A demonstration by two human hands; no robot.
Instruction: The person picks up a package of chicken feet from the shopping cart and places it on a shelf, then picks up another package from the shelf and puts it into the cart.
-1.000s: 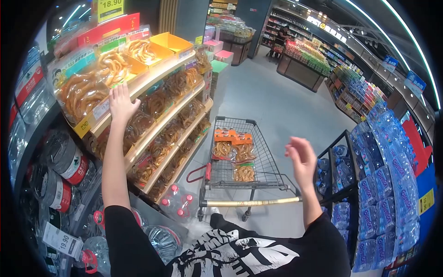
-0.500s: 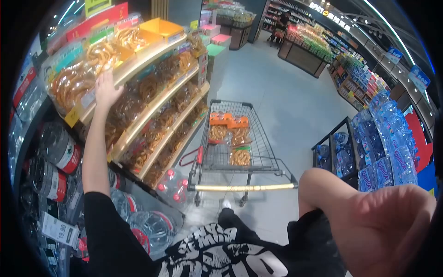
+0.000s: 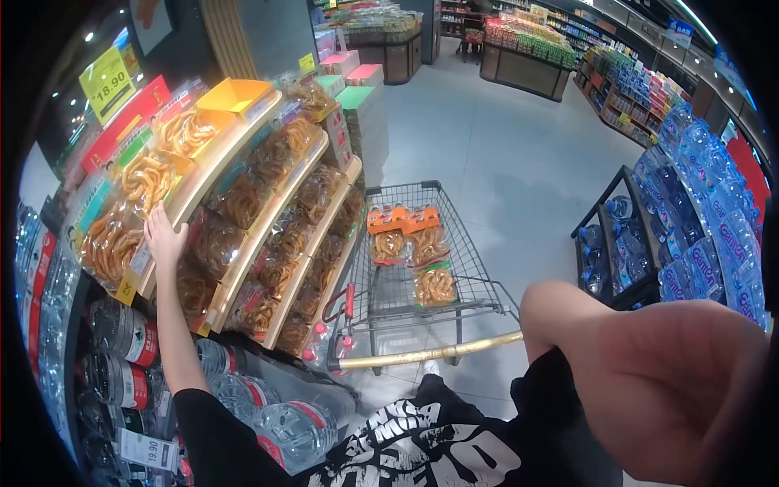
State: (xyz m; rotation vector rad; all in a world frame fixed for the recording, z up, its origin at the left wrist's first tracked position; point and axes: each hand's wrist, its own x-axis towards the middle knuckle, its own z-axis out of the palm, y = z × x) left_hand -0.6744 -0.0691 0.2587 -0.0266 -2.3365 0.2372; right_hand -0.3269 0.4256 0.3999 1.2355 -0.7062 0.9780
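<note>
My left hand [image 3: 165,235] reaches to the upper edge of the wooden shelf [image 3: 209,172], its fingers spread beside a bag of brown twisted snacks [image 3: 149,180]. Another snack bag [image 3: 112,243] lies just left of it. Close to the camera at the right, my right hand [image 3: 690,365] is raised, large in view; its fingers are cut off by the dark image edge. The shopping cart [image 3: 430,355] stands in front of me with several snack bags [image 3: 435,284] in it, some with orange tops.
Large water bottles [image 3: 296,430] stand low at the left, below the shelf. Blue-labelled bottle packs [image 3: 706,235] and a black rack [image 3: 621,243] are on the right. Produce stands [image 3: 527,61] are farther back, with a person [image 3: 475,28] near them.
The view has shifted, so the shelf and cart appear moved. My left hand stays at the shelf edge, now lower in view. My right hand remains raised at the right.
</note>
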